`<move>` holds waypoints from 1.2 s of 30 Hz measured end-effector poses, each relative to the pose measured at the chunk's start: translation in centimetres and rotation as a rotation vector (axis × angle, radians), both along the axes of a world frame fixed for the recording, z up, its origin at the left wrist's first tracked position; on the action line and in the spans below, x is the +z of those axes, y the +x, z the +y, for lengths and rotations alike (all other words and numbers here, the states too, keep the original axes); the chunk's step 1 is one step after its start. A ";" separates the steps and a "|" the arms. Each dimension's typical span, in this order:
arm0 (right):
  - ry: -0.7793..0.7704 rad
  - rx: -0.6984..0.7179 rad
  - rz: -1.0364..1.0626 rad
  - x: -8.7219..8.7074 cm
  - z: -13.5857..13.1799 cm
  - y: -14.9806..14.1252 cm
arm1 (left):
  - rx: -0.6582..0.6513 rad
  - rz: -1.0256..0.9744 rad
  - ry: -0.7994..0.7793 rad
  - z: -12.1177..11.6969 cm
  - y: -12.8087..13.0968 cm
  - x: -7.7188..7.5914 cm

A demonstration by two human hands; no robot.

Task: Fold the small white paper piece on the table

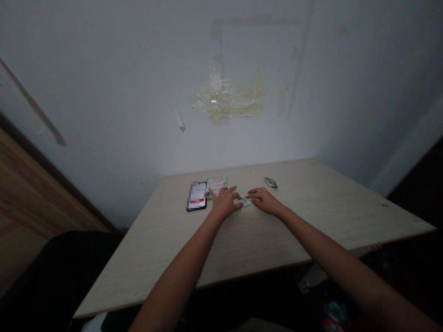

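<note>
A small light piece of paper (pixel 246 202) with blue-green print lies on the table between my two hands. My left hand (pixel 224 202) has its thumb and index finger closed at the paper's left edge, while its other fingers spread towards a printed booklet (pixel 216 184). From the other side, my right hand (pixel 266 201) is at the paper's right edge with thumb and fingers bent around it. The fingertips partly cover the paper, so the exact grip is hard to see.
A phone (pixel 197 197) with a lit screen lies left of the booklet, touching or just under its edge. Behind my right hand is a small folded colourful piece (pixel 270 182). The pale wooden table (pixel 311 184) meets a wall (pixel 145 92) with old tape (pixel 235 99).
</note>
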State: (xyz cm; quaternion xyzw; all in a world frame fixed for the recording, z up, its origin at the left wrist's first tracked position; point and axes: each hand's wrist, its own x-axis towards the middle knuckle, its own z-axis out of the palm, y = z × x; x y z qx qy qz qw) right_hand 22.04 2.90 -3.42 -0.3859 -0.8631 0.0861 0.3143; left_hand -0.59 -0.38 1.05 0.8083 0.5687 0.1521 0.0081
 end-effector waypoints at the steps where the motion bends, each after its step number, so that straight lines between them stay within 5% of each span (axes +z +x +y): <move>1: -0.003 0.002 0.002 0.0 0.0 0.0 | 0.000 0.000 -0.005 0.0 0.0 0.0; 36: -0.028 -0.001 -0.018 0.1 -0.1 0.0 | -0.003 0.039 -0.014 -0.6 0.3 -0.8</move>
